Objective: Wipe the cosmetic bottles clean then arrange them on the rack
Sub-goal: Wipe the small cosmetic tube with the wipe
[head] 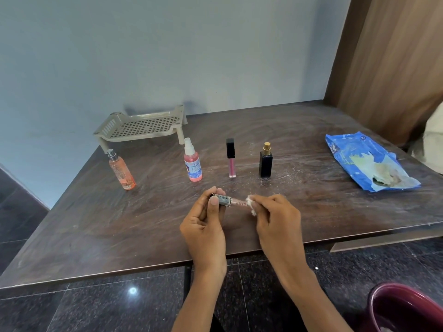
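- Right now my left hand is curled around the dark cap end of a slim gloss tube, thumb on top, holding it level above the near middle of the table.
- My right hand pinches a small white wipe against the tube's clear pinkish end.
- Beyond my hands four bottles stand upright in a row, apart from one another: a peach spray bottle at the left, then a pink spray bottle, a pink lip gloss with a black cap, and a black bottle with a gold top.
- I see the beige slotted rack at the far left corner with nothing on it.
- A blue wipes pack lies flat at the far right.
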Action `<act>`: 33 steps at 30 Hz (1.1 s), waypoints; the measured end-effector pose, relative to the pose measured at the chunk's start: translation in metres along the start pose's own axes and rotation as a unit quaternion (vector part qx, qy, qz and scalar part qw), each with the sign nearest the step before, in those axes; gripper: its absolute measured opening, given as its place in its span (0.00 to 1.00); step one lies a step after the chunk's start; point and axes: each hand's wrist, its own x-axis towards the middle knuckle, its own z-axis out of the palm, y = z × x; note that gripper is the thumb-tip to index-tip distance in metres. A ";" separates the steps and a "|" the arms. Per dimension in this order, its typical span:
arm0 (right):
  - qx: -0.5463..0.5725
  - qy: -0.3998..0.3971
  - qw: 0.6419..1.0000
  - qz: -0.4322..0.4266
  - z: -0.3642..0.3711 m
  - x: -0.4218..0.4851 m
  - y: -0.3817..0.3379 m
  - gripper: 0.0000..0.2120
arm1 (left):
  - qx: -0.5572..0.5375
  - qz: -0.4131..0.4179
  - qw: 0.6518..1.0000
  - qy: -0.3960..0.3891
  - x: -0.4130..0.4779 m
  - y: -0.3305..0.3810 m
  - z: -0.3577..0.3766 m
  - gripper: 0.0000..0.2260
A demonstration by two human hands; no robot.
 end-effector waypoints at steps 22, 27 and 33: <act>-0.029 -0.003 1.000 0.005 0.001 0.005 0.002 0.08 | 0.035 0.024 0.999 -0.003 0.001 -0.003 -0.002 0.08; -0.033 -0.023 0.999 -0.020 0.012 0.012 -0.018 0.08 | 0.049 0.034 0.998 -0.006 0.001 -0.003 -0.001 0.08; 0.015 -0.035 0.997 -0.066 0.030 0.010 -0.039 0.09 | 0.066 0.029 0.997 0.024 0.004 -0.006 -0.003 0.07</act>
